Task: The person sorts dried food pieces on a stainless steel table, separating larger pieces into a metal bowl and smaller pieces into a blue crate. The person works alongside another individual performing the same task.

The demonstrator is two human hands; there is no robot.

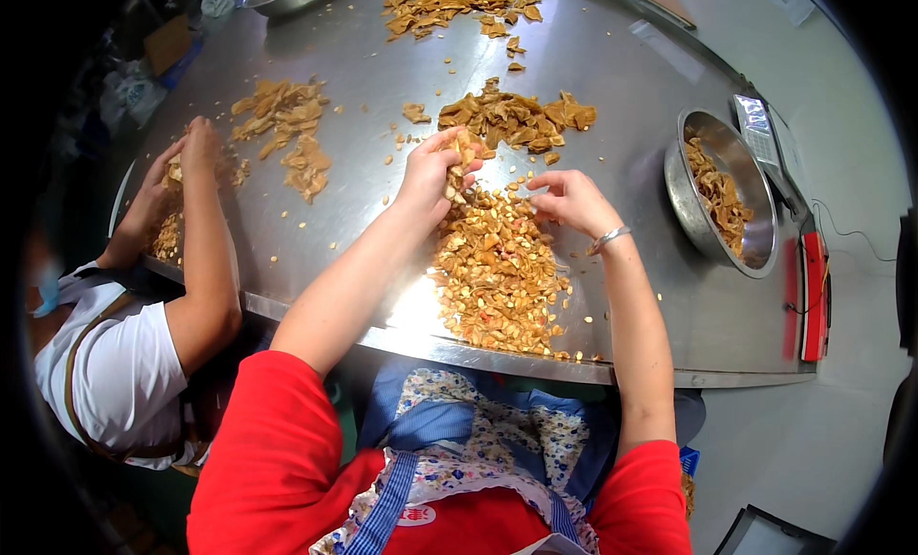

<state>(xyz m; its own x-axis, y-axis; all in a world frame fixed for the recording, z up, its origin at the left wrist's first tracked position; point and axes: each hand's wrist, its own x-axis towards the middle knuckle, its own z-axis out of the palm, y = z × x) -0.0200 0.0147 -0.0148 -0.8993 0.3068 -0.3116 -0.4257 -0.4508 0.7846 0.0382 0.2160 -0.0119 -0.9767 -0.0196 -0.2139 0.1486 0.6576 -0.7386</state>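
Steel table (363,192): the left hand (435,173) pinches a clump of brown peel (464,153), closed on it, above the one kernel heap (497,268); at three o'clock, the right hand (572,199) hovers with fingers loosely curled. Two metal bowls (693,216) stand by.

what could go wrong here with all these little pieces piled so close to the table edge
The heap of small tan and pink pieces reaches nearly to the near rim of the shiny steel table, so a sweep by either hand may push some off onto the floral apron. The left hand grips a brown clump above the heap; bits could scatter further. The round steel bowl sits near the right edge and might get knocked.
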